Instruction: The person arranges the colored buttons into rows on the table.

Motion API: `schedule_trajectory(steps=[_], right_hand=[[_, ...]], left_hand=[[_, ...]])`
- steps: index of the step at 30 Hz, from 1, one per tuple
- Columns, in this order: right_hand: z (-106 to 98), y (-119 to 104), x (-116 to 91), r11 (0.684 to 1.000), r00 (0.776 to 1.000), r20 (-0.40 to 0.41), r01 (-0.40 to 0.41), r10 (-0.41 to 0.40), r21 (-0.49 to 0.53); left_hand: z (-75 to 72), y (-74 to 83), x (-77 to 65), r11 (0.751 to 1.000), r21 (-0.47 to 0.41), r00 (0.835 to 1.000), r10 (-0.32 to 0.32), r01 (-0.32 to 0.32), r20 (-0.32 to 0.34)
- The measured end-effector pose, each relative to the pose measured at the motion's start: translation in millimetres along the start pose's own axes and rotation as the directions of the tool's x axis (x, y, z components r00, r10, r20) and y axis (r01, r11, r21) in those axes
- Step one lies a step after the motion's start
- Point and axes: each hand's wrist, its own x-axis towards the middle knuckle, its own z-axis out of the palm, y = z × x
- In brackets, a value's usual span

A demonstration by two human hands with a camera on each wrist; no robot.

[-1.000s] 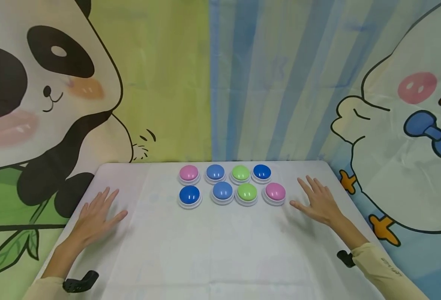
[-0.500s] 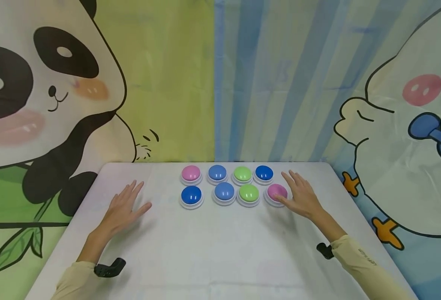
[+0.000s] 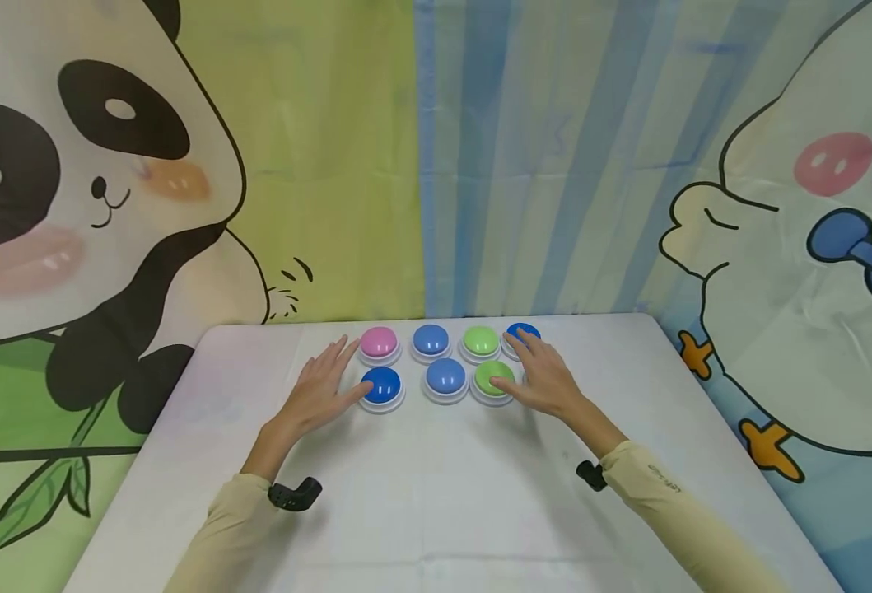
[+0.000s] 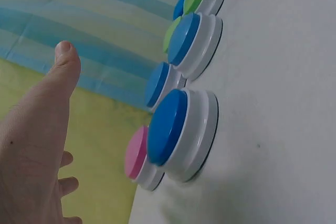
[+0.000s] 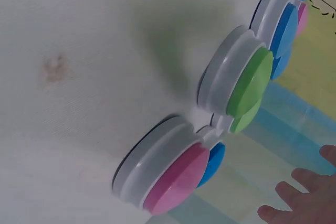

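On a white table stand round buttons; the left hand and right hand, fingers loosely spread, hover near them, seemingly without contact.

Your round domed buttons: pink, green, light and dark blue, all white-based.
Your long sleeves are pale cream, your flat desk white; the cartoon backdrop pairs yellow-green with blue stripes and a black-and-white panda.

Button domes glossy, smooth plastic; bases smooth plastic; tabletop matt; backdrop creased, cloth-like.
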Motion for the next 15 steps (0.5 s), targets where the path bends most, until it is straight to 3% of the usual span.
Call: schedule_trajectory(steps=[10, 15], right_hand=[[25, -33, 22, 0.999, 0.996, 0.076, 0.035, -0.037, 0.030], [40, -46, 33, 0.997, 0.990, 0.122, 0.067, -0.064, -0.025]], left_hand=[[23.1, 36.1, 26.0, 0.995, 0.037, 0.995, 0.095, -0.096, 0.033], [41.7, 51.7, 41.3, 0.980, 0.052, 0.981, 0.189, -0.192, 0.049]])
